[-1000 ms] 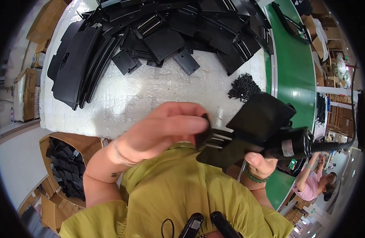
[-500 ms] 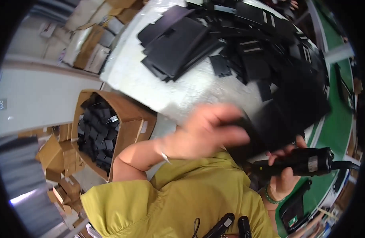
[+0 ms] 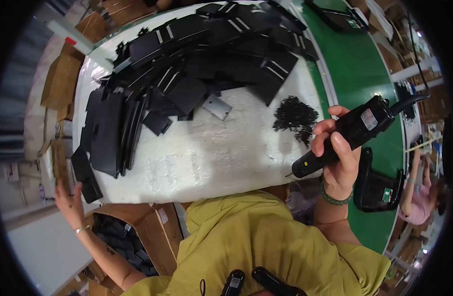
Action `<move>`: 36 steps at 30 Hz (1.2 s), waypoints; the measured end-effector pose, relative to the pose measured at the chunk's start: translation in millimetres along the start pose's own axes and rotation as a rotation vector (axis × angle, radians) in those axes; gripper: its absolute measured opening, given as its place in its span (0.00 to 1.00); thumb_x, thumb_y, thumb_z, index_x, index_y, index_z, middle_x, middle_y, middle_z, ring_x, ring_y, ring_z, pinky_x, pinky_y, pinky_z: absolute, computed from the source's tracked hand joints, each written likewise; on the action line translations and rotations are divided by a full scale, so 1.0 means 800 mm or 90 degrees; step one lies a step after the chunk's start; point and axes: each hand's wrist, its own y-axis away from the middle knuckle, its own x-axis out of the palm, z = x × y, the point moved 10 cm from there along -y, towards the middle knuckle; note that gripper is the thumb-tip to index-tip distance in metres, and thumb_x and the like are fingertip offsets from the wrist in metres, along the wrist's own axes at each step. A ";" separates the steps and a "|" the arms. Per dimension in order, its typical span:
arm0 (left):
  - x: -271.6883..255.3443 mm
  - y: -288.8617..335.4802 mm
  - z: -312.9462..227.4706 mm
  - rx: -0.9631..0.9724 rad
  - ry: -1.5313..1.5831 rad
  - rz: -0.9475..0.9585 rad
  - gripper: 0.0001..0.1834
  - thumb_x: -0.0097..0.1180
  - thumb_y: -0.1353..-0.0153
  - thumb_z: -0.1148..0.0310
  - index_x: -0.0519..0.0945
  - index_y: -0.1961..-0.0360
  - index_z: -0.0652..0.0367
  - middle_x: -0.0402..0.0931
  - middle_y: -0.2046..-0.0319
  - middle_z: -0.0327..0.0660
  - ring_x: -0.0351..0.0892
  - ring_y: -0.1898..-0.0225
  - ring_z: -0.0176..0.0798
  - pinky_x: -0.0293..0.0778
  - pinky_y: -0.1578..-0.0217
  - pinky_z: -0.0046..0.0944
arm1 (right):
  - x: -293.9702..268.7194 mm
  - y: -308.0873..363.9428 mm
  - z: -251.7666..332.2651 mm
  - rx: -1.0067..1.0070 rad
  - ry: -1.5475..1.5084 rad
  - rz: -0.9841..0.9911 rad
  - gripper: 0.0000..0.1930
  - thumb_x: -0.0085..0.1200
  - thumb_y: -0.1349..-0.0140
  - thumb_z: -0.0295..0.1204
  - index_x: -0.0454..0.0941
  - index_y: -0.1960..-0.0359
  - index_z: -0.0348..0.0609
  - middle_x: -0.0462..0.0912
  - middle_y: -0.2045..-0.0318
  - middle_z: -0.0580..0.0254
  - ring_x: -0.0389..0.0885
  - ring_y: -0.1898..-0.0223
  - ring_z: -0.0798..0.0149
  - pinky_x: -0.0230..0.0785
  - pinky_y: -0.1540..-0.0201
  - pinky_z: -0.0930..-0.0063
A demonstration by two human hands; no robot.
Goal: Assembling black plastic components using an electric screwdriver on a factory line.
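Note:
In my right hand (image 3: 342, 160) is a black electric screwdriver (image 3: 354, 128), my fingers wrapped round its body. Its bit points down and left toward the table's near edge, and a cord leaves its back end. My left hand (image 3: 70, 204) reaches out to the far left with its fingers apart. Beside its thumb a small black panel (image 3: 86, 177) lies at the table's left corner; I cannot tell whether they touch. A stack of larger black panels (image 3: 105, 133) stands just right of that. A heap of small black screws (image 3: 295, 116) lies left of the screwdriver.
More black panels (image 3: 221, 66) are piled along the far side of the white-covered table (image 3: 211, 158). Below my left forearm stands a cardboard box (image 3: 160, 232) of black parts. A green surface (image 3: 345, 59) at right carries black frames (image 3: 379, 185). Another person (image 3: 416, 202) is at far right.
My left hand has swung from in front of my body out to the far left. The screwdriver has risen with my right hand, its bit now tilted down. The view has turned.

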 end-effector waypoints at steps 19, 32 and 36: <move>-0.019 0.023 -0.747 0.573 0.284 0.017 0.33 0.66 0.63 0.56 0.67 0.56 0.56 0.71 0.64 0.48 0.67 0.59 0.48 0.66 0.64 0.43 | -0.106 0.057 0.044 -0.127 -0.055 -0.144 0.23 0.51 0.46 0.30 0.60 0.49 0.38 0.74 0.70 0.57 0.67 0.82 0.73 0.59 0.77 0.80; 0.004 -0.005 -0.745 0.541 0.379 0.090 0.31 0.65 0.64 0.59 0.68 0.56 0.54 0.74 0.67 0.47 0.71 0.62 0.50 0.66 0.62 0.47 | -0.099 0.057 0.041 -0.138 -0.117 -0.133 0.23 0.51 0.48 0.26 0.61 0.51 0.34 0.75 0.71 0.51 0.68 0.82 0.71 0.62 0.76 0.78; -0.028 -0.014 -0.709 0.546 0.633 0.258 0.36 0.67 0.65 0.59 0.69 0.51 0.57 0.76 0.65 0.47 0.76 0.62 0.46 0.71 0.59 0.41 | -0.092 0.054 0.038 -0.129 -0.095 -0.117 0.22 0.51 0.46 0.28 0.61 0.50 0.36 0.74 0.70 0.55 0.66 0.82 0.73 0.60 0.76 0.79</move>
